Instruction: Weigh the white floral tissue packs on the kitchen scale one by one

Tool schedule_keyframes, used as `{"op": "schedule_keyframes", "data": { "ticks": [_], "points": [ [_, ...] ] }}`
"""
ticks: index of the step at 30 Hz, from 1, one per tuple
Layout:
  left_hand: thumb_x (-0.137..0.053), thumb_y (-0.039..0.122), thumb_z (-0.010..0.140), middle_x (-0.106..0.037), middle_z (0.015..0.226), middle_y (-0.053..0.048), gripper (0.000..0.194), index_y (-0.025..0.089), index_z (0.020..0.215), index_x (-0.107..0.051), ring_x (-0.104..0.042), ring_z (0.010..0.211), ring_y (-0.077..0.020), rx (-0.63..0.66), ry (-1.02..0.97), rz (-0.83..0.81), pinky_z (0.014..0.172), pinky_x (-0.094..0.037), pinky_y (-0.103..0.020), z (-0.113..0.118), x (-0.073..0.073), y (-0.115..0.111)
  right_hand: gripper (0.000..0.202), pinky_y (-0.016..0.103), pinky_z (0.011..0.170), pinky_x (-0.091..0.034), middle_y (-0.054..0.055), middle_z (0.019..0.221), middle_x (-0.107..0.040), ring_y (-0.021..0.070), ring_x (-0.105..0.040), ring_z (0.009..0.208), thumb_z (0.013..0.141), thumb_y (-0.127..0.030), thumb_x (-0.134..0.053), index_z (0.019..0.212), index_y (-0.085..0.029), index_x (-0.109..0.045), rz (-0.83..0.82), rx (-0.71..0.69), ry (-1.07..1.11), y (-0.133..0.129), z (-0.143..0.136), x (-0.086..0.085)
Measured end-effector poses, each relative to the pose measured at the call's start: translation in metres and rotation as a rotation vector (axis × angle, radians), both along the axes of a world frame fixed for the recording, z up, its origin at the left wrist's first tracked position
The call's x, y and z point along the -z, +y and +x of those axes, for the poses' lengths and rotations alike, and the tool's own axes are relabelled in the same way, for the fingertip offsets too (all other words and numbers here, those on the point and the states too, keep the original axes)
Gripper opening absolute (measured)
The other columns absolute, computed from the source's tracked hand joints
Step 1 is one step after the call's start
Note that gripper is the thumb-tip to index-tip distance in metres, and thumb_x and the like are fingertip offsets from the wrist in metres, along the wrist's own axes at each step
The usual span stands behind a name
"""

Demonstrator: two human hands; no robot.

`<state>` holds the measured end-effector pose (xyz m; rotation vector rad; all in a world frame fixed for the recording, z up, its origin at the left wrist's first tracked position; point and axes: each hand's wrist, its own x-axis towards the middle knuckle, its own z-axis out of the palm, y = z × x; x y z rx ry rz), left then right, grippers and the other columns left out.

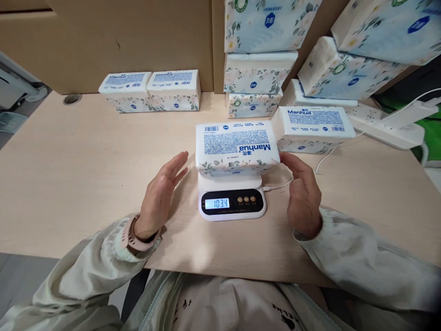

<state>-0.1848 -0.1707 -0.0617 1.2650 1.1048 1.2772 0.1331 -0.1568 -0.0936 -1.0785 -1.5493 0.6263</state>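
A pack of tissues [237, 145] with blue print and a floral edge rests on a white kitchen scale [203, 212], covering most of its platform. The lit display reads what looks like 103.4. To the left of the pack, my left hand [160, 193] is held apart from it, fingers extended and holding nothing. At the pack's right side is my right hand [305, 195], its fingers stretched toward the near right corner; the fingertips are at or touching it. A white cable [280, 186] plugs into the scale's right side.
Two tissue packs [175, 89] stand side by side against a cardboard box [138, 41]. Stacked packs [260, 73] rise behind the scale, with more at the right. One pack [315, 124] lies near a white power strip [389, 122]. A cable hole [72, 99] is at the table's far left.
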Motion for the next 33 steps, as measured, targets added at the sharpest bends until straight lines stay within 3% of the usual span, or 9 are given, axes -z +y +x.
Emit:
{"op": "schedule_keyframes", "data": {
  "ticks": [9, 18, 23, 27, 29, 33],
  "points": [
    [-0.053, 0.064, 0.107, -0.055, 0.166, -0.007, 0.056, 0.029, 0.148, -0.068, -0.043, 0.161, -0.0339, 0.011, -0.003, 0.013, 0.135, -0.035, -0.059, -0.002, 0.002, 0.001, 0.046, 0.062, 0.127, -0.047, 0.002, 0.154, -0.066, 0.0332, -0.059, 0.148, 0.111, -0.050, -0.044, 0.154, -0.042, -0.057, -0.023, 0.010, -0.051, 0.002, 0.002, 0.000],
    [-0.052, 0.059, 0.108, -0.058, 0.163, -0.002, 0.049, 0.033, 0.146, -0.070, -0.045, 0.160, -0.0318, 0.006, -0.035, 0.036, 0.135, -0.033, -0.060, -0.003, 0.005, 0.001, 0.043, 0.060, 0.128, -0.045, 0.001, 0.151, -0.068, 0.0323, -0.061, 0.145, 0.110, -0.050, -0.049, 0.150, -0.042, -0.063, -0.013, 0.021, 0.054, 0.002, -0.002, -0.003],
    [-0.053, 0.055, 0.109, -0.051, 0.169, -0.002, 0.050, 0.032, 0.153, -0.064, -0.037, 0.164, -0.0320, 0.041, 0.021, 0.055, 0.139, -0.025, -0.061, 0.001, 0.004, 0.008, 0.049, 0.061, 0.129, -0.043, 0.003, 0.156, -0.066, 0.0308, -0.059, 0.147, 0.109, -0.055, -0.050, 0.152, -0.034, -0.062, -0.101, 0.014, 0.082, 0.009, -0.004, -0.008],
    [-0.054, 0.055, 0.109, -0.038, 0.177, 0.000, 0.059, 0.033, 0.164, -0.052, -0.024, 0.170, -0.0311, 0.229, 0.051, 0.104, 0.142, -0.020, -0.056, 0.012, -0.006, 0.019, 0.062, 0.064, 0.130, -0.040, 0.004, 0.159, -0.063, 0.0335, -0.053, 0.151, 0.105, -0.065, -0.055, 0.161, -0.037, -0.052, -0.253, -0.099, -0.056, 0.018, -0.015, -0.026],
    [-0.056, 0.056, 0.108, -0.041, 0.175, 0.000, 0.058, 0.034, 0.162, -0.054, -0.027, 0.169, -0.0316, 0.250, 0.026, 0.144, 0.142, -0.023, -0.055, 0.014, -0.012, 0.028, 0.065, 0.064, 0.130, -0.039, 0.003, 0.160, -0.062, 0.0341, -0.050, 0.152, 0.106, -0.065, -0.053, 0.165, -0.040, -0.044, -0.265, -0.191, -0.131, 0.023, -0.026, -0.043],
    [-0.068, 0.058, 0.102, -0.056, 0.165, -0.001, 0.052, 0.031, 0.147, -0.068, -0.037, 0.164, -0.0350, 0.006, 0.023, 0.285, 0.139, -0.030, -0.052, -0.005, -0.028, 0.062, 0.072, 0.063, 0.130, -0.041, 0.003, 0.173, -0.047, 0.0361, -0.040, 0.160, 0.106, -0.066, -0.050, 0.170, -0.038, -0.034, -0.211, -0.360, -0.218, 0.056, -0.067, -0.080]
  ]
}}
